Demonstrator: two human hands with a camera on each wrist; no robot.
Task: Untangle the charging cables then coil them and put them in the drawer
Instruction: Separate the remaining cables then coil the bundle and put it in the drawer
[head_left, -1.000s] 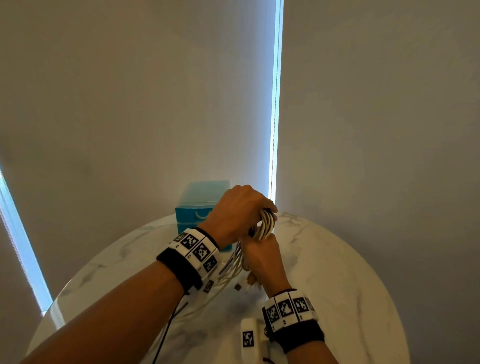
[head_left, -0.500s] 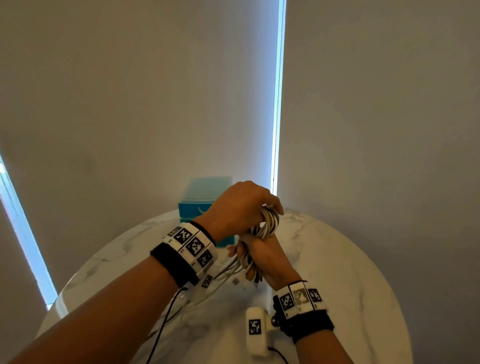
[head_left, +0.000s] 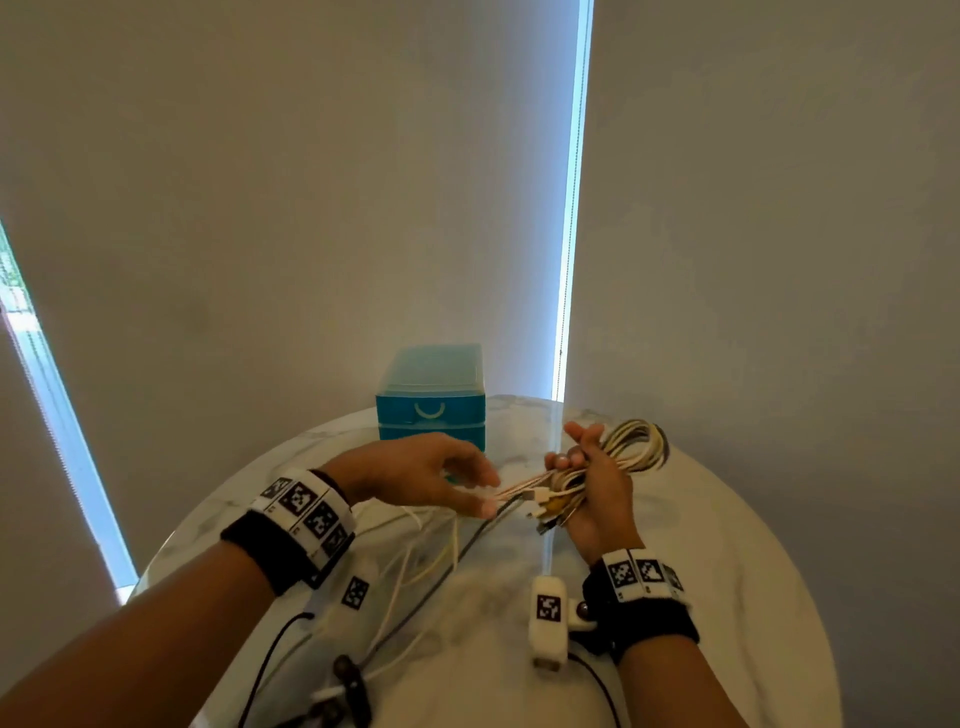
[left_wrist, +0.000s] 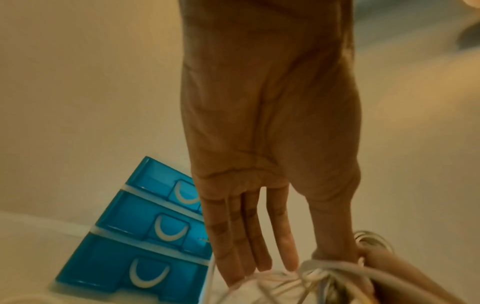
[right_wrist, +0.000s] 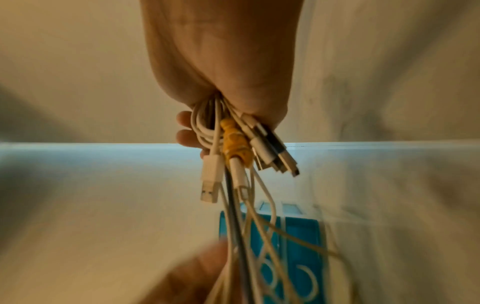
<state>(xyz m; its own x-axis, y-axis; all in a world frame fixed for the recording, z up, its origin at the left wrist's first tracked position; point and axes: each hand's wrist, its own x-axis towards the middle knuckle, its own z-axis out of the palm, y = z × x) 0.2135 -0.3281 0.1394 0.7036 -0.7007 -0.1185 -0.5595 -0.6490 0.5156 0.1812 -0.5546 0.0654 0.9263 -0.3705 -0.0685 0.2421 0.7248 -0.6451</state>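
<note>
Gripping the coiled cables (head_left: 631, 447) above the table (head_left: 727, 519), the right hand (head_left: 597, 488) trails loose strands leftward — straight to the left hand (head_left: 415, 475) (nearer, fingers extended, thumb touching strands); drawer unit (head_left: 431, 410) beyond.
</note>
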